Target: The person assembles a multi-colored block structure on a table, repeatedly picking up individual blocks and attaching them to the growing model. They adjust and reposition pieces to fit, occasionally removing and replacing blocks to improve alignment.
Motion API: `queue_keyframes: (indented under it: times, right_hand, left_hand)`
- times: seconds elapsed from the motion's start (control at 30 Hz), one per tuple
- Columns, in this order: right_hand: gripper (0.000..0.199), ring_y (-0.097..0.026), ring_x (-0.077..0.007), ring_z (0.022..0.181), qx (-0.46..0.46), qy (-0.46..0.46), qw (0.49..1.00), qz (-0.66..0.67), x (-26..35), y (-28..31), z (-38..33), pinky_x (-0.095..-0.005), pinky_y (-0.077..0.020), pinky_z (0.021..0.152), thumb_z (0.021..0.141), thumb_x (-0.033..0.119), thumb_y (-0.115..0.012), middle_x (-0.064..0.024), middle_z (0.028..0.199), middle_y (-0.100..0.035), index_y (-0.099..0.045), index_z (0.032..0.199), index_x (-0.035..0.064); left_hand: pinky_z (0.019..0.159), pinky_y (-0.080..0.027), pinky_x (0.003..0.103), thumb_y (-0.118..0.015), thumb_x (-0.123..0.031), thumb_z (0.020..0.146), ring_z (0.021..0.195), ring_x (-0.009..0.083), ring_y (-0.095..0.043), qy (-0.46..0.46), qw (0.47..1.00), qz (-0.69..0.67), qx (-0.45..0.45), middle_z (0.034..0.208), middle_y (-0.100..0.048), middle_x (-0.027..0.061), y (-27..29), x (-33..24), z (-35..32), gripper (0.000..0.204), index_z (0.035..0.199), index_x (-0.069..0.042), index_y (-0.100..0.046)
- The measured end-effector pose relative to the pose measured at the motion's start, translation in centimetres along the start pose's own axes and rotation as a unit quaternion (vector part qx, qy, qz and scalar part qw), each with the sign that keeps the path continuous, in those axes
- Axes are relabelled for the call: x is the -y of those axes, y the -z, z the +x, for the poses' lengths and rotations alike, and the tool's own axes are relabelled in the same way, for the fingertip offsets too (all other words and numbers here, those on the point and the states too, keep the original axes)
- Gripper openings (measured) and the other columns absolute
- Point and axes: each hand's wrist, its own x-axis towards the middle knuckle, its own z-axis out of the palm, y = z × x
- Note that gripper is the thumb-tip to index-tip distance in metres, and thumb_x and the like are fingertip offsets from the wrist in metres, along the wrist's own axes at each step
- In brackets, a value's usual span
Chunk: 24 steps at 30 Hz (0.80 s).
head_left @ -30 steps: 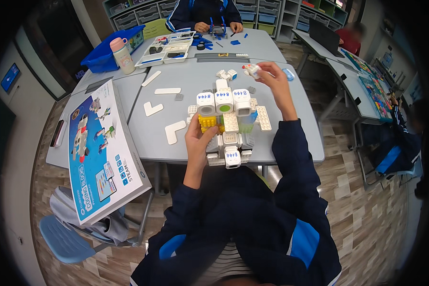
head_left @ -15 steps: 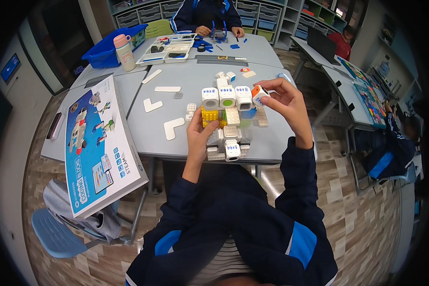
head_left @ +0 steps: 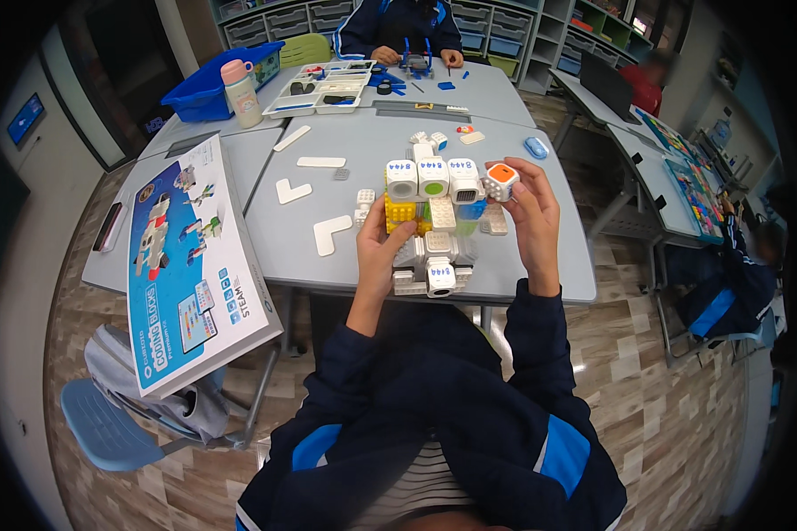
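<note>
A block model [head_left: 434, 221] of white cubes, yellow bricks and grey parts stands near the front edge of the grey table [head_left: 345, 265]. My left hand [head_left: 379, 248] grips its left side at the yellow bricks. My right hand [head_left: 531, 217] holds a white cube with an orange face [head_left: 502, 181] right beside the top row of white cubes, at its right end. Whether the cube touches the row is hard to tell.
White flat pieces [head_left: 329, 234] lie left of the model. A large blue box [head_left: 195, 265] leans at the table's left edge. Behind are a parts tray [head_left: 323, 88], a pink bottle [head_left: 241, 84], a blue bin [head_left: 205, 88] and another person [head_left: 403, 26]. A blue chair [head_left: 106, 429] sits lower left.
My right hand has brought the orange-faced cube from the far right of the table down to the right end of the model's top row. My left hand stayed on the model.
</note>
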Motion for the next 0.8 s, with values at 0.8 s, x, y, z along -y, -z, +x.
queue_keyframes:
  times: [0.8]
  right_hand:
    - [0.041,-0.062,-0.018,0.094,-0.219,-0.138,0.954,0.151,-9.1,6.9,-5.5,-0.0313,-0.0526,0.087,0.104,0.026,-0.055,-0.0148,0.116,-0.065,-0.058,0.128,-0.007]
  left_hand:
    - [0.102,-0.046,0.03,-0.072,-0.003,0.091,0.12,0.016,-0.056,-0.004,0.999,-0.039,0.024,0.13,-0.06,0.0087,-0.1,0.1,0.2,0.057,0.143,0.004,-0.049]
